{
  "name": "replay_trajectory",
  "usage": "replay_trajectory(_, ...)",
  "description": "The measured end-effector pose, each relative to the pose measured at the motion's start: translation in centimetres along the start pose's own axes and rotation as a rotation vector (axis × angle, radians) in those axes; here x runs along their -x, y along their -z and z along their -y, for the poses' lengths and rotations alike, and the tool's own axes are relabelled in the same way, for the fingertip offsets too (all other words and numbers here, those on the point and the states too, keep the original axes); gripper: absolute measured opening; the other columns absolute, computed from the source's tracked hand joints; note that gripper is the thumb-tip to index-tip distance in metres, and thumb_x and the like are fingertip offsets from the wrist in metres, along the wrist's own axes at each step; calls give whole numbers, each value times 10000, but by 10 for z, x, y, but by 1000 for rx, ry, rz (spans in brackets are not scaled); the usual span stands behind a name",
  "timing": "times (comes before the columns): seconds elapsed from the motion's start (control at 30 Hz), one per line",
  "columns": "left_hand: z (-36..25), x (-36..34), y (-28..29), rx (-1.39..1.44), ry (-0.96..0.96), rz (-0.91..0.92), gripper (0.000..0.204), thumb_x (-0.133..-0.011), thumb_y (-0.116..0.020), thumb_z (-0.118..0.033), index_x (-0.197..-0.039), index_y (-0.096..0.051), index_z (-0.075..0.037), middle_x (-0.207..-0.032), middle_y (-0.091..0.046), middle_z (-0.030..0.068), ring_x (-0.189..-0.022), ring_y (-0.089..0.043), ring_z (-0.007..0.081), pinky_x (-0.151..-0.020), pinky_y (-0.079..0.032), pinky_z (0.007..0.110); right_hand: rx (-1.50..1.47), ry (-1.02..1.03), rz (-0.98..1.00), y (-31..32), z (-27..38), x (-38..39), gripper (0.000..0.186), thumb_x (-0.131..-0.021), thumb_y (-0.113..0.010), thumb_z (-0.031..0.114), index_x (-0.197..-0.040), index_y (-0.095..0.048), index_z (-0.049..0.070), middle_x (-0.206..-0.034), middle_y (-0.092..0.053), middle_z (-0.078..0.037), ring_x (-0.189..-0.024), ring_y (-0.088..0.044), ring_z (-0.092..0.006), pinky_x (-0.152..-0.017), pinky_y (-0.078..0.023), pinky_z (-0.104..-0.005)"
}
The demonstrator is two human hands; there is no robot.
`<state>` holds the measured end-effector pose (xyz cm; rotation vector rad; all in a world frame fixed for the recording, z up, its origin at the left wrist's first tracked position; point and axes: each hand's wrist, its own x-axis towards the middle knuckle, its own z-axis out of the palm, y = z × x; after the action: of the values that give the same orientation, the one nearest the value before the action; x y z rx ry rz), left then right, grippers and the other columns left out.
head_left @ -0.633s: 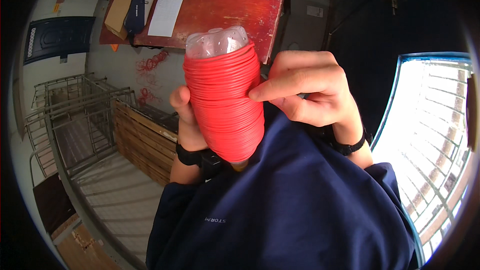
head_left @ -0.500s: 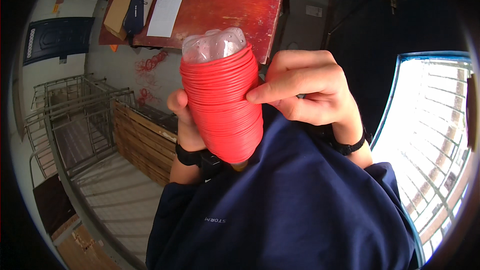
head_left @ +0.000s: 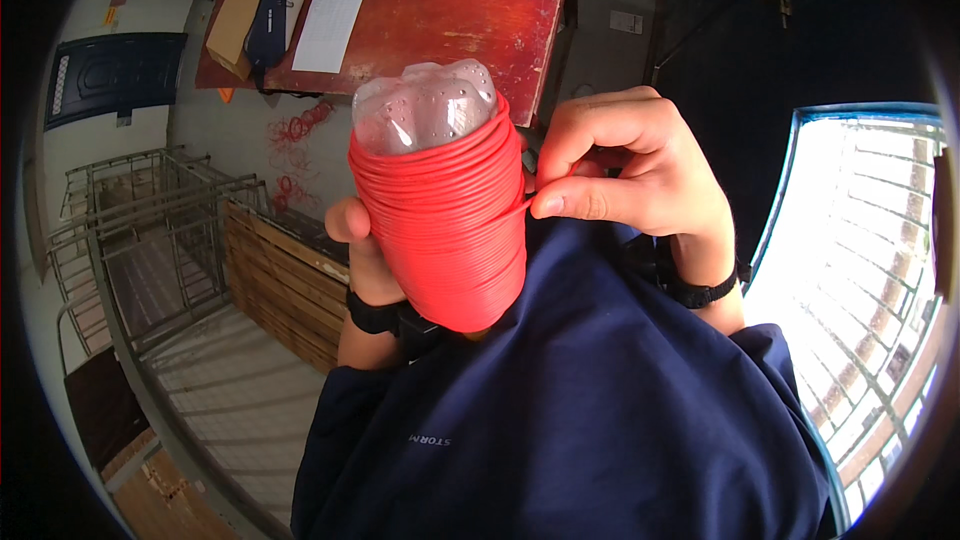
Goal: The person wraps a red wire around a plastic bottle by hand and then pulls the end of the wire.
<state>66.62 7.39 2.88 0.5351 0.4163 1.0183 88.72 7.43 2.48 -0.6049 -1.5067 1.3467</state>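
Note:
A clear plastic bottle (head_left: 425, 110) is held up in front of my chest, its lobed base tilted up and away from me. Red cord (head_left: 440, 230) is wound round it in many close turns, leaving only the base end bare. My left hand (head_left: 362, 240) grips the bottle from behind on its left side; the thumb shows and the other fingers are hidden. At the right side, my right hand (head_left: 635, 170) pinches a strand of the red cord between thumb and forefinger, pulled slightly away from the windings.
Beyond the bottle stands a red table (head_left: 460, 0) with a paper sheet (head_left: 333, 22), a dark pouch (head_left: 275, 20) and a cardboard box (head_left: 233, 30). Loose red cord (head_left: 295, 130) shows beyond the bottle. Metal frames (head_left: 140, 230) and wooden slats (head_left: 285, 280) are at left, a barred window (head_left: 860, 270) at right.
My right thumb and forefinger have moved from resting on the windings to pinching a strand drawn out to the right. The bottle's base has tipped a little toward me.

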Motion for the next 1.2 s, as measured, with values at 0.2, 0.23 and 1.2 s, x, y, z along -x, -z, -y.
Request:
replay_trajectory(0.2,-6,-5,-2,-36,48,143,1262,-603,-868,-557,-1471,-205,76,-1170,-559,311,-1005,-632,323,-842,-551,382,-28,-46,26,2,2,0,178,-755,-831,133,-779,-691,24,-713,-643,-12,-595,-527,-64,-530,-385,-218)
replay_trajectory(0.23,-7,-8,-2,-6,72,208,1281,-604,-878,-529,-1484,-165,69,-1192,-543,318,-1023,-623,334,-852,-548,388,-9,-45,19,2,2,-1,169,-770,-825,146,-787,-699,35,-695,-641,12,-611,-521,-47,-558,-403,-210)
replay_trajectory(1.2,-4,-3,6,-117,55,55,1261,-534,-895,-536,-1459,-249,24,-1254,-533,244,-1090,-593,302,-898,-538,388,-15,-164,-201,1,-7,-2,345,-653,-909,199,-787,-624,57,-681,-530,48,-619,-462,-34,-548,-360,-206)
